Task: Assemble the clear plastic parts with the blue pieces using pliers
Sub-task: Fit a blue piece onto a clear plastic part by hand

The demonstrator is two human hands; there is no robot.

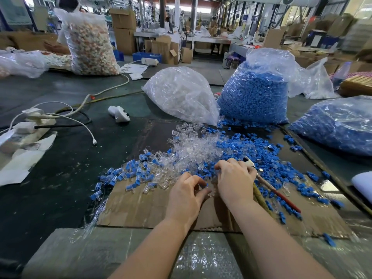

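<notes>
Both hands [186, 195] [234, 178] pinch among clear parts [193, 146], pliers [267, 184] beside

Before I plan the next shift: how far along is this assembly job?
Early. Done: a small scatter of joined clear-and-blue pieces on the cardboard. In hand: the left hand pinches small parts beside the right hand, which holds the pliers. Left: loose clear parts and blue pieces, plus full bags of clear and blue.
</notes>
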